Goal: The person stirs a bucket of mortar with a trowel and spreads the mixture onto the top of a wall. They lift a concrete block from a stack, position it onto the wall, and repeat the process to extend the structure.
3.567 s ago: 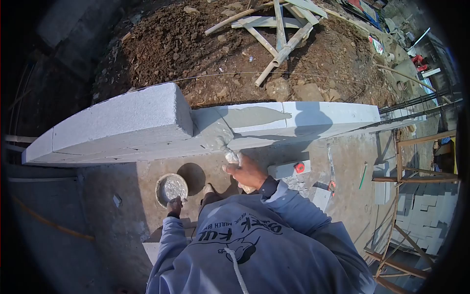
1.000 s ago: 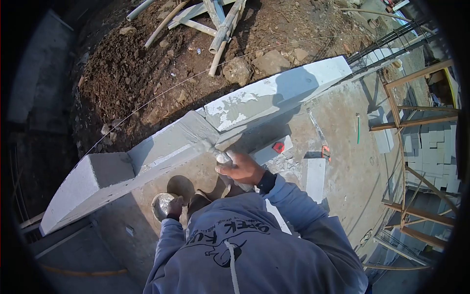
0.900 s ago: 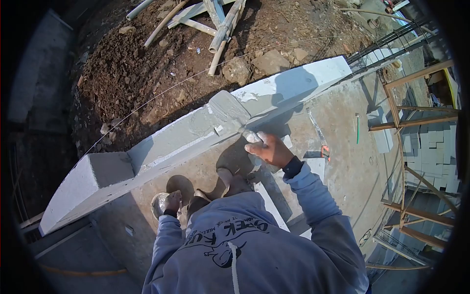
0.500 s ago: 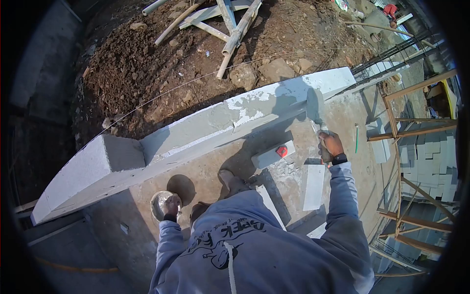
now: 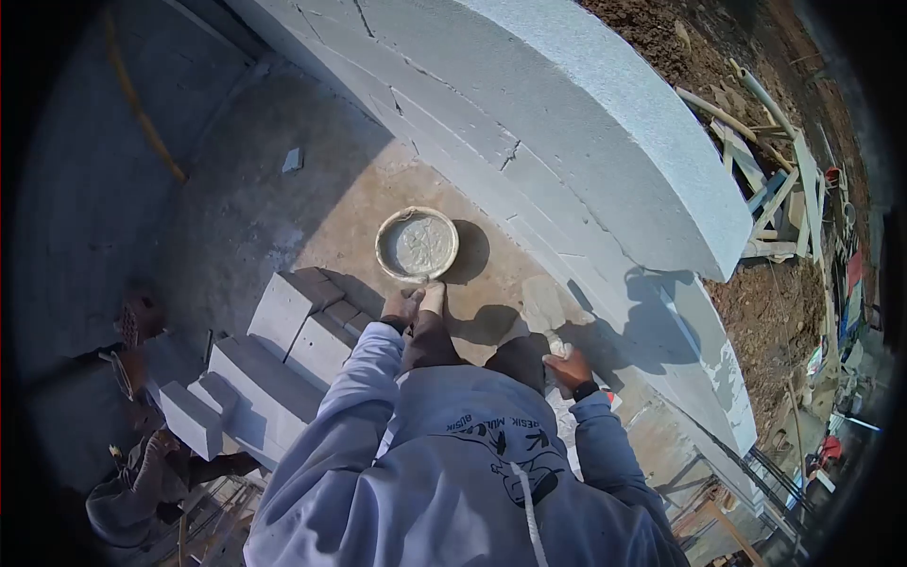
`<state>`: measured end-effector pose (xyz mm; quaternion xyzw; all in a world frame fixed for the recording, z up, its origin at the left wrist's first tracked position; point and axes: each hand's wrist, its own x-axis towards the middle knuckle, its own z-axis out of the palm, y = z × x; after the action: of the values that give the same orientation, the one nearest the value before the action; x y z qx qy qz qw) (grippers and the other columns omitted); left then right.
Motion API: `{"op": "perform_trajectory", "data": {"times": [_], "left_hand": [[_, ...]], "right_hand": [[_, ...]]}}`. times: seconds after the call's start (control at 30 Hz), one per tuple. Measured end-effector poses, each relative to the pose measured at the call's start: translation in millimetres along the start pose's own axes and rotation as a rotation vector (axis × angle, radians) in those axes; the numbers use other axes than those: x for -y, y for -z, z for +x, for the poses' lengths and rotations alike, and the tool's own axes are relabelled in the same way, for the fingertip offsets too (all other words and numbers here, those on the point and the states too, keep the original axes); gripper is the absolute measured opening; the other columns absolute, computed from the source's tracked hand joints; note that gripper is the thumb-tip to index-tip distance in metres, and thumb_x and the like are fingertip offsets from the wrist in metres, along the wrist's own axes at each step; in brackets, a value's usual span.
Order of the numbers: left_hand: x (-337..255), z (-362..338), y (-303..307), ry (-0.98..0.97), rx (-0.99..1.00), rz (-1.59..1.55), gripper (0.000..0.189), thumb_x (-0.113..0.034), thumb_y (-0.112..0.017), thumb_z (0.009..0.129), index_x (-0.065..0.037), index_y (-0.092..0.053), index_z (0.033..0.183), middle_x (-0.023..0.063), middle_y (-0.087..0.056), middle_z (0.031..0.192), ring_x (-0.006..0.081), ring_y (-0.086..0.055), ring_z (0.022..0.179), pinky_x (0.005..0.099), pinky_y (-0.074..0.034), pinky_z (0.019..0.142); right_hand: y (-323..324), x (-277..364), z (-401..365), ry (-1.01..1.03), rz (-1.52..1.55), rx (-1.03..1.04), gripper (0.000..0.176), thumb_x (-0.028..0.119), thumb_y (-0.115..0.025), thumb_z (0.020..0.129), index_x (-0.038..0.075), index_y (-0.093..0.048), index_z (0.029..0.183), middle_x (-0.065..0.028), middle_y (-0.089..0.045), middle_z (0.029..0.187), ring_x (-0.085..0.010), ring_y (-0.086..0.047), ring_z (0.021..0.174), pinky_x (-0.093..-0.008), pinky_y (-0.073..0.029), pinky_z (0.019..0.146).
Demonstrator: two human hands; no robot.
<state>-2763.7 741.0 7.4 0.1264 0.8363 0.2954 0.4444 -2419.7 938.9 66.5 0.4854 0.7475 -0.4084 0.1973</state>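
A round bucket [image 5: 380, 248] of wet grey mortar is in front of my feet, its rim coated with dried mix. My left hand [image 5: 401, 308] is at the bucket's near rim, fingers curled, with the exact grip partly hidden in shadow. My right hand [image 5: 569, 369] is closed round the handle of a trowel [image 5: 544, 306]. The broad grey blade points away from me, beside the pale block wall [image 5: 491, 123]. Between the hands are my bare foot [image 5: 432, 297] and dark-clad legs.
Pale blocks [image 5: 269, 378] are stacked to my left, with smaller ones against them. Another person [image 5: 142, 477] is low at the far left. Beyond the wall lie brown soil [image 5: 770, 312] and a heap of timber [image 5: 784, 180]. A small fragment [image 5: 293, 159] lies on the floor.
My view has turned left and downward, bringing the bucket to the centre. My right hand has drawn the trowel back from the wall's top to beside my legs.
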Motion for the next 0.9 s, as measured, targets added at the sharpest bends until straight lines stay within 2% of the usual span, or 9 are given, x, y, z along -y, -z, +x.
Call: {"op": "perform_trajectory", "data": {"times": [0.07,0.13,0.17,0.23,0.33,0.43,0.63,0.8,0.9], "left_hand": [[80.3,35.6,3.6,0.025,-0.082,-0.103,0.040,-0.036,-0.052,0.087,-0.002,-0.062,0.103,0.0139,-0.066,0.084,0.0228,-0.061,0.080,0.0337,-0.044,0.074],[99.2,25.0,29.1,0.148,-0.045,-0.558,0.038,-0.036,-0.053,0.087,0.000,-0.062,0.099,0.0060,-0.062,0.076,0.0162,-0.056,0.073,0.0301,-0.044,0.071],[138.4,28.8,30.6,0.101,-0.144,-0.394,0.037,-0.035,-0.054,0.088,0.000,-0.062,0.095,0.0015,-0.059,0.074,0.0139,-0.053,0.071,0.0286,-0.044,0.070],[171.4,17.3,43.8,0.219,-0.167,-0.389,0.040,-0.036,-0.053,0.088,0.001,-0.061,0.103,0.0071,-0.065,0.086,0.0153,-0.058,0.080,0.0290,-0.045,0.075],[248.5,-10.6,39.3,0.423,-0.205,-0.153,0.051,-0.045,-0.048,0.088,0.001,-0.061,0.103,0.0174,-0.065,0.090,0.0326,-0.061,0.087,0.0345,-0.045,0.078],[322.0,-57.6,6.2,0.621,-0.211,-0.302,0.050,-0.045,-0.049,0.087,0.001,-0.062,0.101,0.0111,-0.065,0.079,0.0190,-0.063,0.077,0.0315,-0.048,0.073],[329.0,-86.8,-38.8,0.757,-0.109,-0.394,0.049,-0.046,-0.051,0.087,0.000,-0.063,0.098,0.0114,-0.065,0.078,0.0186,-0.063,0.077,0.0319,-0.048,0.071],[261.9,-19.4,-11.8,0.531,-0.057,-0.439,0.041,-0.040,-0.050,0.089,-0.002,-0.062,0.099,0.0114,-0.064,0.081,0.0216,-0.061,0.080,0.0311,-0.045,0.075],[223.3,15.8,22.7,0.443,-0.100,-0.493,0.037,-0.035,-0.052,0.089,0.000,-0.062,0.097,0.0081,-0.063,0.080,0.0160,-0.058,0.080,0.0282,-0.044,0.073]], "right_hand": [[-5.1,76.3,46.5,0.032,-0.279,0.025,0.048,0.035,-0.065,0.069,0.000,-0.057,0.101,-0.0214,-0.064,0.092,-0.0377,-0.061,0.089,-0.0440,-0.048,0.079],[-27.7,128.4,113.6,0.069,-0.486,0.106,0.046,0.029,-0.062,0.068,0.000,-0.055,0.103,-0.0215,-0.063,0.094,-0.0378,-0.061,0.089,-0.0451,-0.048,0.079],[-46.4,152.9,150.5,0.083,-0.574,0.138,0.045,0.027,-0.060,0.068,0.000,-0.054,0.104,-0.0216,-0.063,0.095,-0.0378,-0.061,0.089,-0.0457,-0.047,0.079],[-95.5,181.1,223.3,0.117,-0.730,0.173,0.043,0.021,-0.057,0.067,0.000,-0.054,0.105,-0.0204,-0.063,0.095,-0.0364,-0.060,0.093,-0.0439,-0.047,0.081],[-184.4,177.9,324.8,0.115,-0.778,0.077,0.032,0.019,-0.055,0.072,0.003,-0.056,0.099,-0.0183,-0.064,0.096,-0.0328,-0.062,0.093,-0.0429,-0.048,0.081],[-244.7,197.1,381.9,0.080,-0.758,0.180,0.031,0.016,-0.056,0.073,0.001,-0.056,0.100,-0.0188,-0.064,0.097,-0.0318,-0.062,0.094,-0.0401,-0.049,0.080],[-333.9,177.2,402.9,0.118,-0.680,0.250,0.036,0.020,-0.061,0.069,0.002,-0.058,0.099,-0.0198,-0.063,0.097,-0.0338,-0.060,0.094,-0.0421,-0.048,0.082],[-265.9,163.3,341.8,0.087,-0.590,0.101,0.054,0.020,-0.064,0.066,0.003,-0.050,0.115,-0.0208,-0.062,0.099,-0.0369,-0.059,0.093,-0.0451,-0.047,0.080],[-229.3,130.3,308.0,0.281,-0.577,-0.116,0.049,0.017,-0.068,0.063,0.003,-0.053,0.107,-0.0193,-0.062,0.089,-0.0384,-0.059,0.086,-0.0454,-0.047,0.078]]}}
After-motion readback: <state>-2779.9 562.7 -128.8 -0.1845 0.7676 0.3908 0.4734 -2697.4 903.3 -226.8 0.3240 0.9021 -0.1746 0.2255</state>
